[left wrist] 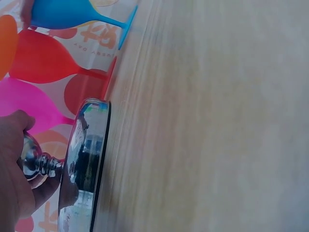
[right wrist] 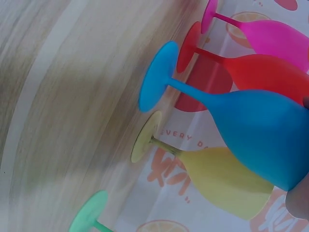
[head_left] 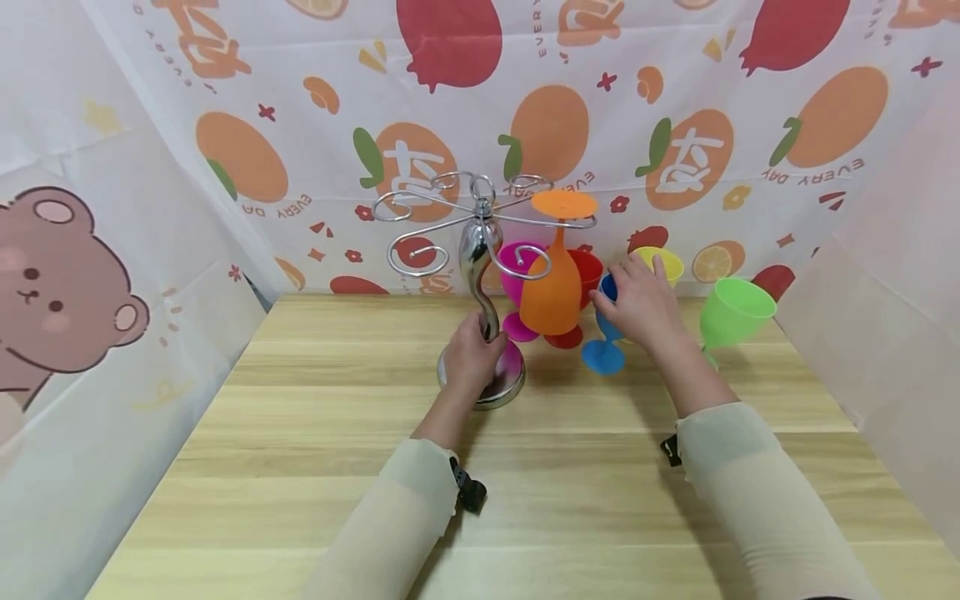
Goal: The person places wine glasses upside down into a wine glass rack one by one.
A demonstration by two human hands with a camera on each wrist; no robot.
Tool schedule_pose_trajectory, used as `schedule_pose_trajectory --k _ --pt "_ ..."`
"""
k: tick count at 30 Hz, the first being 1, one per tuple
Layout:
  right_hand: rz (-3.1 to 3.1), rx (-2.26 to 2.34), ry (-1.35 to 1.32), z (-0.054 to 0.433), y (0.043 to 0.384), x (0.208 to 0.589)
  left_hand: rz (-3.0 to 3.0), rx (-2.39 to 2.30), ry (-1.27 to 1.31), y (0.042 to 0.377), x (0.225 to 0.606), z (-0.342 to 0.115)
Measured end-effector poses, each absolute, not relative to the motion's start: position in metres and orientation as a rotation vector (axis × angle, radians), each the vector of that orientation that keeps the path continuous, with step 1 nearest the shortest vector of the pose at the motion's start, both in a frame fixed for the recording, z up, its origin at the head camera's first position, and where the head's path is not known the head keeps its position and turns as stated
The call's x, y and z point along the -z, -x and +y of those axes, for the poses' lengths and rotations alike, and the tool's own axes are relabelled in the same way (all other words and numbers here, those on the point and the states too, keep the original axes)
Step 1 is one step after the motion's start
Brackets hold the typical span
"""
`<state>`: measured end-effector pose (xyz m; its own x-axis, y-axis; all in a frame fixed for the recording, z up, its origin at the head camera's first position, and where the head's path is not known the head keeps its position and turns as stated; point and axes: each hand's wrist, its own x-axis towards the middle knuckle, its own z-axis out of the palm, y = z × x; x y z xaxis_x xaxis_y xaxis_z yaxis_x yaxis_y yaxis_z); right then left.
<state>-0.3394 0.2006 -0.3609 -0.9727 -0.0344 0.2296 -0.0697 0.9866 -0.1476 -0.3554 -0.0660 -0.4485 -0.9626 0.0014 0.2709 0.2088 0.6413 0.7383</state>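
Head view: my left hand (head_left: 470,354) is clamped round the lower stem of the metal rack (head_left: 474,258), whose round base stands toward the middle of the tabletop (head_left: 300,467)'s back edge. Pale boards leave me wide room from that base to the left edge and the back left corner. To the right it is tight: my right hand (head_left: 641,300) has its fingers closed on the bowl of the blue goblet (right wrist: 256,130), with the red goblet (right wrist: 270,75) and pink goblet (right wrist: 277,41) between it and the rack, the yellow goblet (right wrist: 227,179) just behind, and the green goblet (head_left: 738,312) toward the back right corner. The orange goblet (head_left: 551,296) hangs upside down at the rack's right side. Fruit-print cloth (head_left: 472,96) hangs beyond the back edge, bear-print cloth (head_left: 67,283) beyond the left, pale cloth (head_left: 892,292) beyond the right.
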Motion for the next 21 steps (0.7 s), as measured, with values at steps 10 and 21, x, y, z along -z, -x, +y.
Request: schedule_pose_trajectory --k 10,21 --pt "-2.827 -0.241 -0.087 0.198 0.341 0.364 -2.611 1.196 0.162 0.354 0.449 -0.068" --pt "-2.777 -0.342 -0.072 0.205 0.327 0.367 -2.717 1.258 0.309 0.352 0.439 -0.078"
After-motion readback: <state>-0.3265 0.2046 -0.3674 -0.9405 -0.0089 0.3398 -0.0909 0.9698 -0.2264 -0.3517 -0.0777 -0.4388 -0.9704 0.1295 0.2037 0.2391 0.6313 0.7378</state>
